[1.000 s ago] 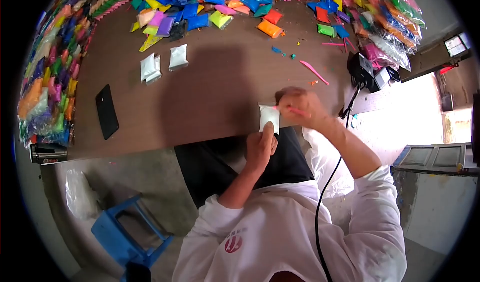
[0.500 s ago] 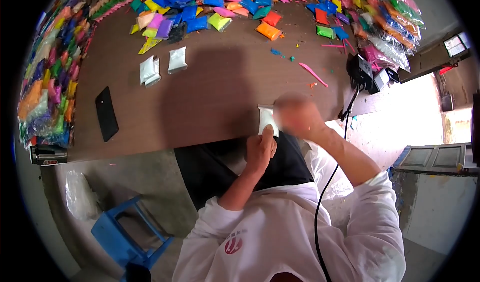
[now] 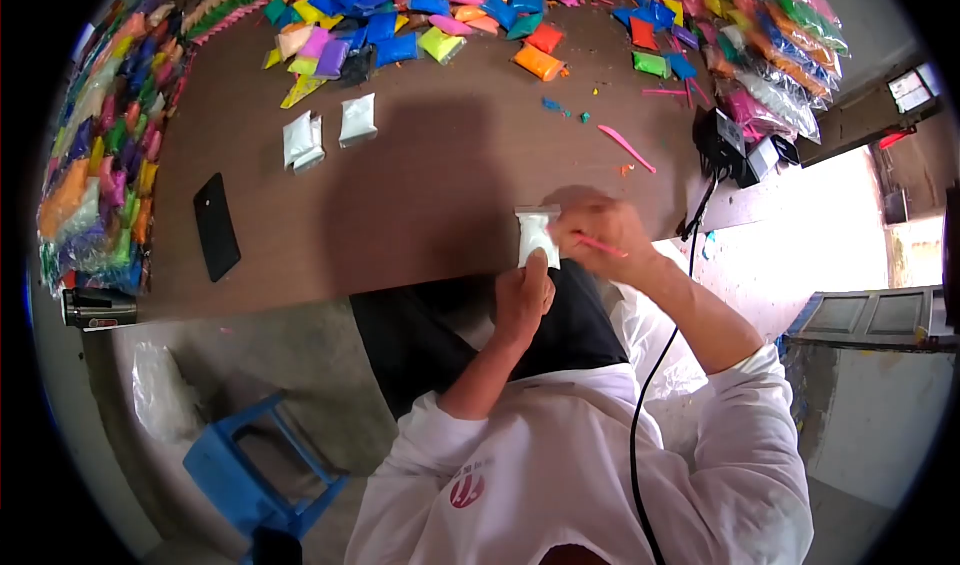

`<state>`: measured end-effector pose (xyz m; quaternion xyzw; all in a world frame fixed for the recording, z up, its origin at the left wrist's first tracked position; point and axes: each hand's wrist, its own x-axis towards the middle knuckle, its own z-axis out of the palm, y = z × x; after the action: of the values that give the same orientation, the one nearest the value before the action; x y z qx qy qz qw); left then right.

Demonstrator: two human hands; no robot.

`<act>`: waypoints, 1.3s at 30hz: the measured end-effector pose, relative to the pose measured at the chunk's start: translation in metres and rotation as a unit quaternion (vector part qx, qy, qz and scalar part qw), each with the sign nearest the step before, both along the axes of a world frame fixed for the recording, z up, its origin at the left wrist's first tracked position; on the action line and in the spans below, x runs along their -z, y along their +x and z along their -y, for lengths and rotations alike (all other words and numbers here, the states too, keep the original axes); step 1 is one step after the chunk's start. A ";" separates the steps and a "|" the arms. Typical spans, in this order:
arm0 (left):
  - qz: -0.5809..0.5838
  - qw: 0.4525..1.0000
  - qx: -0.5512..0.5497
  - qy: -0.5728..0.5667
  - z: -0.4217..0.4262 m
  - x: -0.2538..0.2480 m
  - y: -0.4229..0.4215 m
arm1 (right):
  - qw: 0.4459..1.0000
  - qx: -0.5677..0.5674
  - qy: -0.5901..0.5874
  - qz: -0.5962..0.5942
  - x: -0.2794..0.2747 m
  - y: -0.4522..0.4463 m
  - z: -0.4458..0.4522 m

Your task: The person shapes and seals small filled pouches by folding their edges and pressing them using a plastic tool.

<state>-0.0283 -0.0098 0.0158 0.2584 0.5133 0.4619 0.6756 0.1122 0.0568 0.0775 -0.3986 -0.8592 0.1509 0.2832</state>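
My left hand (image 3: 523, 300) is closed on a small clear packet of white material (image 3: 535, 229), thumb on its front, at the table's near edge. Close to the packet's right side is my right hand (image 3: 612, 223), fingers curled round a thin pink plastic stick (image 3: 602, 246). Part of that stick is hidden by the fingers, and I cannot tell whether its tip touches the packet. Farther left on the table lie more white packets (image 3: 302, 143), some overlapping, and a single white packet (image 3: 357, 121) beside them.
A black phone (image 3: 217, 227) lies at the left. Colourful packets (image 3: 395, 48) are heaped along the back, with bagged stacks (image 3: 110, 155) on the left. Another pink tool (image 3: 627, 149) and coloured scraps lie right of centre. A black cable (image 3: 640, 435) runs down across my shirt.
My right hand was a blur over the packet's right edge; it now shows more clearly, slightly to the right, with the pink stick visible. The left hand keeps its hold.
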 end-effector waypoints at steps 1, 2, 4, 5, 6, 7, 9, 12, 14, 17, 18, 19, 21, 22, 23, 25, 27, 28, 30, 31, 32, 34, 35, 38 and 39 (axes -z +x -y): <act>0.007 1.000 0.008 0.008 -0.001 0.000 0.000 | 1.000 0.002 -0.001 0.000 0.006 0.003 -0.002; 0.014 1.000 0.019 0.017 -0.001 0.000 0.000 | 1.000 0.022 -0.011 0.017 0.017 0.010 -0.009; 0.020 0.999 0.016 0.020 -0.005 0.002 0.000 | 0.997 0.068 -0.018 0.020 0.017 0.016 -0.026; 0.023 0.999 0.022 0.013 0.000 0.003 -0.002 | 0.997 0.071 -0.023 0.017 0.019 0.019 -0.019; 0.023 0.999 0.020 0.019 -0.004 0.006 -0.002 | 0.998 0.054 -0.038 0.018 0.009 0.019 -0.021; 0.004 1.000 0.020 0.022 -0.005 0.008 -0.001 | 0.998 0.037 -0.056 0.020 0.001 0.018 -0.021; -0.015 0.999 0.022 0.018 -0.002 0.010 0.000 | 0.998 0.027 -0.053 0.005 0.006 0.014 -0.017; 0.023 1.000 0.020 0.003 -0.004 0.006 0.000 | 0.997 0.045 0.009 0.058 0.022 0.026 -0.028; -0.001 1.000 0.023 0.020 -0.001 0.012 -0.002 | 1.000 -0.001 -0.030 -0.003 -0.004 0.016 -0.026; 0.003 1.000 0.027 0.003 -0.002 0.009 0.000 | 0.989 -0.029 -0.103 -0.098 0.002 0.006 -0.013; 0.003 1.000 0.026 0.005 -0.003 0.009 -0.001 | 0.977 -0.019 -0.163 -0.136 0.005 0.002 -0.010; 0.050 0.997 0.056 -0.006 -0.003 0.010 -0.007 | 0.959 -0.009 -0.224 -0.176 0.010 -0.002 -0.008; 0.096 0.992 0.085 -0.018 0.000 0.012 -0.016 | 0.959 -0.028 -0.202 -0.196 0.020 -0.001 -0.010; 0.166 0.980 0.104 -0.033 0.002 0.014 -0.018 | 0.952 -0.046 -0.208 -0.219 0.020 0.001 -0.010; 0.235 0.963 0.123 -0.048 0.004 0.017 -0.020 | 0.945 -0.064 -0.213 -0.241 0.020 0.005 -0.011; 0.282 0.942 0.179 -0.025 0.005 0.017 -0.026 | 0.930 -0.065 -0.271 -0.240 0.015 0.016 -0.012; 0.416 0.889 0.179 -0.066 0.007 0.011 -0.027 | 0.912 -0.068 -0.326 -0.237 0.009 0.018 -0.011; 0.453 0.868 0.197 -0.054 0.005 0.017 -0.027 | 0.892 -0.074 -0.368 -0.251 0.007 0.017 -0.010; 0.447 0.875 0.174 -0.066 0.003 0.015 -0.024 | 0.870 -0.083 -0.408 -0.265 0.002 0.011 -0.011; 0.441 0.881 0.150 -0.080 0.003 0.013 -0.024 | 0.879 -0.106 -0.400 -0.238 -0.001 0.006 -0.012; 0.440 0.882 0.149 -0.079 0.004 0.014 -0.024 | 0.887 -0.129 -0.390 -0.211 -0.002 0.003 -0.013; 0.471 0.871 0.100 -0.095 0.007 0.019 -0.025 | 0.880 -0.133 -0.398 -0.223 0.000 0.000 -0.013; 0.470 0.872 0.100 -0.095 0.007 0.022 -0.027 | 0.873 -0.135 -0.406 -0.234 0.001 -0.001 -0.012; 0.467 0.875 0.112 -0.061 0.008 0.025 -0.030 | 0.870 -0.087 -0.395 -0.281 0.004 0.001 -0.010; 0.453 0.883 0.102 -0.064 0.008 0.022 -0.029 | 0.870 -0.086 -0.395 -0.282 0.006 0.006 -0.010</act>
<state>-0.0576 -0.0181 -0.0063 0.0280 0.1508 0.4235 0.8928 0.1184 0.0663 0.0717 -0.3423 -0.6421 0.6075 0.3185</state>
